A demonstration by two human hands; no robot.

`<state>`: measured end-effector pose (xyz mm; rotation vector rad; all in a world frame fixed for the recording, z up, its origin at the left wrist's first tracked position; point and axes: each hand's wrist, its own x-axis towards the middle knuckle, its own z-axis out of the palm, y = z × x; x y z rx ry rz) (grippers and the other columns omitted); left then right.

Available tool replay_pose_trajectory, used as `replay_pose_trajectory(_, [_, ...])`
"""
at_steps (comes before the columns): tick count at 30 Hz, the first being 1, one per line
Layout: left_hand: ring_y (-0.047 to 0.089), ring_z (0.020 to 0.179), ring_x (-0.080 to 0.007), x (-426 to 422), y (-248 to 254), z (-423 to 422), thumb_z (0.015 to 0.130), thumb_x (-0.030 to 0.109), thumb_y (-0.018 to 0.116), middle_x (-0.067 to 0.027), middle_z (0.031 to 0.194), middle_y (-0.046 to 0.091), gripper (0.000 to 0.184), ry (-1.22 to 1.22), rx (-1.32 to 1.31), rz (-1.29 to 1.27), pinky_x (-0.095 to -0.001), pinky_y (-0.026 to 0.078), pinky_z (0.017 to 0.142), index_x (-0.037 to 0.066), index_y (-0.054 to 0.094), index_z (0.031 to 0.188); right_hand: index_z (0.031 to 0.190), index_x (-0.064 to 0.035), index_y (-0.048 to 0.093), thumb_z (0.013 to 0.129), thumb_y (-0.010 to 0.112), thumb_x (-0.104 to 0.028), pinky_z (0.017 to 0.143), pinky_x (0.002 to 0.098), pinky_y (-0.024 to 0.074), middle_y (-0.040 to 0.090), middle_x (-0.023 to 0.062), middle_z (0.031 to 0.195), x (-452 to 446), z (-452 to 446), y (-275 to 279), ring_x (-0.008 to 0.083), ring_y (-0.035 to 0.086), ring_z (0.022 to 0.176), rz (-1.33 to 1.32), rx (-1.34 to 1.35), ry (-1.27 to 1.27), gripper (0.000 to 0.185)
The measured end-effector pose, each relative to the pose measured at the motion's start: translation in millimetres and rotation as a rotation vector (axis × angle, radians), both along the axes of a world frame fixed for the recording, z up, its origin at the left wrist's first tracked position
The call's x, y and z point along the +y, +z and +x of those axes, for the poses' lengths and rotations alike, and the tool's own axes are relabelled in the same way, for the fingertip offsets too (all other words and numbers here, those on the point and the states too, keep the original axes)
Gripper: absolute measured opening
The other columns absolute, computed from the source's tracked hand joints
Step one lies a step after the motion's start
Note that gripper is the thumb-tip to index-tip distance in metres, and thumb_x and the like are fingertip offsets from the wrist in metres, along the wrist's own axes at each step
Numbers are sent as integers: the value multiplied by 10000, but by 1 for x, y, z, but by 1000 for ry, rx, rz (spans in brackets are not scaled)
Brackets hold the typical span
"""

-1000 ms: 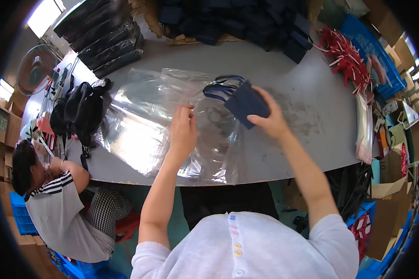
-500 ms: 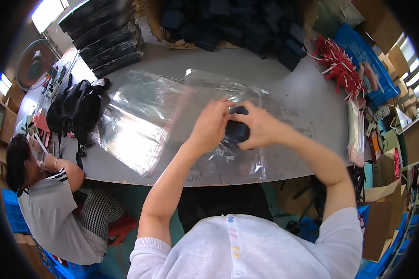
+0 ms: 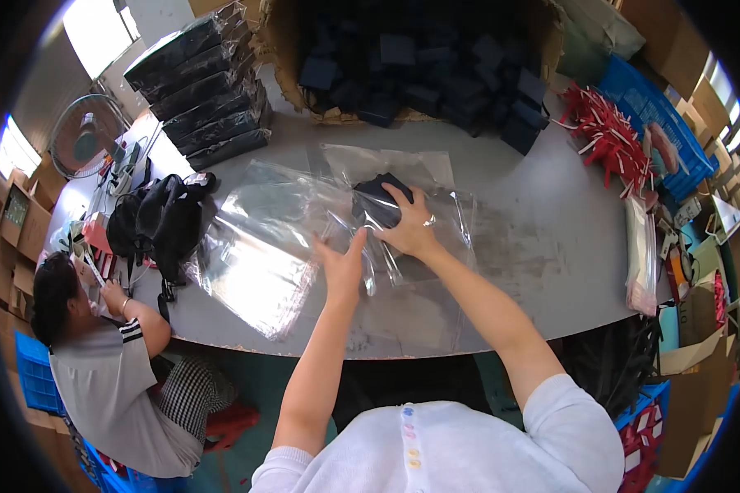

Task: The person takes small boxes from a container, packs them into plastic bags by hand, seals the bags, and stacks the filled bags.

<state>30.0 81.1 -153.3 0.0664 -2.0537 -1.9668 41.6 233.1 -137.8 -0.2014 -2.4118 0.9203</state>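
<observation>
In the head view, a dark blue item (image 3: 376, 200) is held near the middle of the gray table (image 3: 526, 205), clasped between the thumb and fingers of the right hand (image 3: 409, 226). Clear plastic film (image 3: 423, 167) is spread around the item; whether it lies inside cannot be told. The left hand (image 3: 342, 261) is placed just nearer the front edge, thumb and fingers spread against the film; whether any is pinched cannot be told. Clear bags (image 3: 259, 214) are laid to its left, reaching toward the front edge. Dark blue pieces (image 3: 399, 49) are heaped in a carton (image 3: 275, 57) at the far edge, wrapped black bundles (image 3: 197, 90) are stacked at the far left corner, and red strips (image 3: 612, 135) are piled at the far right corner. Beside the left edge, 1 seated person (image 3: 111, 386) is seen.
</observation>
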Motion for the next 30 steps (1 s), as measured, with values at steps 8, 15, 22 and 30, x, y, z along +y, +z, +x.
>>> replay_pose_trajectory(8, [520,494,-150,-46,48,27,971,161,524,-18,638,505,225,-395,-498,277,-309,474,439,-35,632,945,1323,-107,394,608,839,-301,960,508,449,384,291,1310,7,-42,18,480,478,1162,-19,-148,-333,864])
replay_pose_trajectory(15, [649,594,-237,-114,55,22,1006,208,439,-110,712,619,352,-510,-493,149,-337,548,514,-82,611,1111,1323,-53,388,638,825,-340,1031,536,385,306,288,1437,-13,-73,-1,516,409,1225,159,37,-274,862])
replay_pose_trajectory(22, [515,1212,-265,-166,48,-7,924,107,575,-153,1293,546,397,24,73,-465,-420,419,992,-14,508,1296,1271,-23,584,884,663,-284,980,413,464,620,180,1218,107,38,81,276,594,1130,147,-608,1033,474])
replay_pose_trajectory(30, [549,1108,-351,-21,83,-35,776,16,639,-172,1169,596,373,-444,353,-717,-429,412,978,-21,588,1143,1053,-47,714,883,613,-464,756,359,516,722,122,920,464,-30,19,230,682,840,-168,182,-672,462])
